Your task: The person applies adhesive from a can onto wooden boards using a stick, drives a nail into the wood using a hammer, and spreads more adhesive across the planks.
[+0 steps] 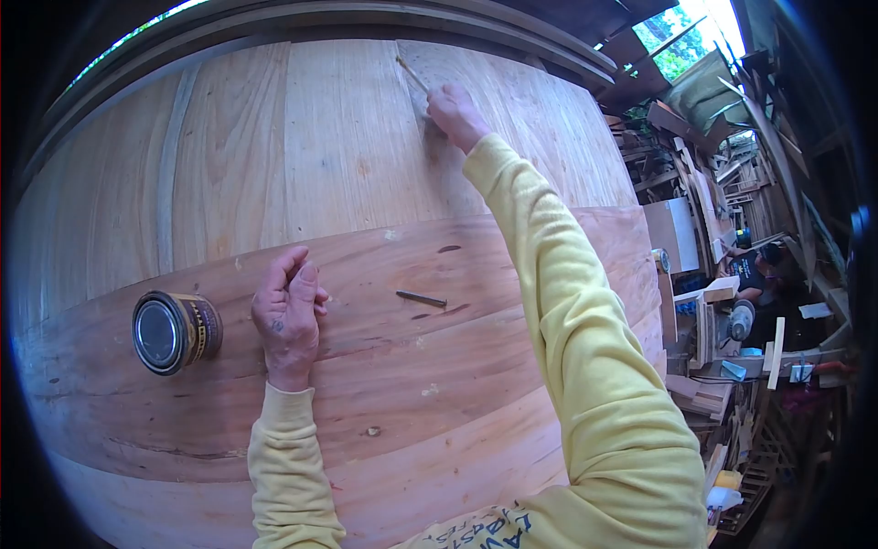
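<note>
Thin stick (pixel 412 73) is being gripped by the right hand (pixel 455 108), top centre of frame, fingers closed round it; its tip is being pointed up and left, close to a seam in the pale plank panel (pixel 334 137). Contact between tip and panel cannot be told. Left hand (pixel 288 316), left of centre, is being held loosely half-curled over the reddish board (pixel 366 393), palm side partly turned up; whether it is being rested on the wood is unclear. Hands are being kept well apart. Container, main one: labelled can (pixel 174 331), left of frame, is being supported by the reddish board, just beside the left hand. Its grey round end is being shown to the camera; lid or filling cannot be told, so contents are unknown. Label is being seen at an angle, wording not readable. Dark slim rod (pixel 421 298), near centre, is being left lying on the same board, right of the left hand. Smaller can-like container (pixel 660 261) is being partly seen at the panel's right edge, contents unclear. White container (pixel 724 499) and yellow container (pixel 729 479) are being shown together at lower right, insides hidden. Another person (pixel 750 270) is being seen in shade, far right, near stacked timber (pixel 700 197).
</note>
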The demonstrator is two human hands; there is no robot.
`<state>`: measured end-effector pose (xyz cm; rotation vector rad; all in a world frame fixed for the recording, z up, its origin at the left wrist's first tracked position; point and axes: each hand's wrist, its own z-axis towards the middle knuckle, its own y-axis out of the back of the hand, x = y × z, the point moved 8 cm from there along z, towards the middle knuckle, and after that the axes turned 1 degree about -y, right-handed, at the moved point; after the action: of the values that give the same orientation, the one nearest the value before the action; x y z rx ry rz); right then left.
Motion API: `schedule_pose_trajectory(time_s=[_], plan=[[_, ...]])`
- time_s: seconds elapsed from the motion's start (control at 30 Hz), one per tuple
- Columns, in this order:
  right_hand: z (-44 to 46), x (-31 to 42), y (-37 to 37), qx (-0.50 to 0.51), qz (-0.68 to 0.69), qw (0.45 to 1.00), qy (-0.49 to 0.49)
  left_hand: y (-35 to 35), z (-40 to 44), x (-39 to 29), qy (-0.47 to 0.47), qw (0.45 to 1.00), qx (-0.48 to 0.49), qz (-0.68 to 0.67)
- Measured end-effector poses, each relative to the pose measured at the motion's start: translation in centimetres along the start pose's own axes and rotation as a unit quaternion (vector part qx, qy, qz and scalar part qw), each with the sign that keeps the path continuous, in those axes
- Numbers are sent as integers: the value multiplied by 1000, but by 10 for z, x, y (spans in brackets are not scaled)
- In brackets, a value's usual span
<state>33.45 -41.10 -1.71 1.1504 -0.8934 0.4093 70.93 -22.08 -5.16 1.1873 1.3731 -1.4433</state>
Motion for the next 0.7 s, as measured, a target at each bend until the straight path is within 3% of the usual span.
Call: schedule_pose_trajectory(time_s=[0.13,0.23,0.33,0.43,0.53,0.7], plan=[[36,2,-9,-1,-43,999,-29,-1,-2,-3,-5,1000,1,18],[51,19,-12,19,-108,993,31,-1,-2,-3,-5,1000,-1,23],[57,10,-18,56,-105,991,-65,-1,-3,-3,-3,1000,-2,28],[66,13,-22,60,-194,978,-40,-1,-4,-4,-4,1000,0,30],[62,21,-27,-1,-301,954,-1,-2,-5,-4,-5,1000,0,27],[42,62,-42,75,-468,877,83,-2,-5,-5,-9,999,2,33]])
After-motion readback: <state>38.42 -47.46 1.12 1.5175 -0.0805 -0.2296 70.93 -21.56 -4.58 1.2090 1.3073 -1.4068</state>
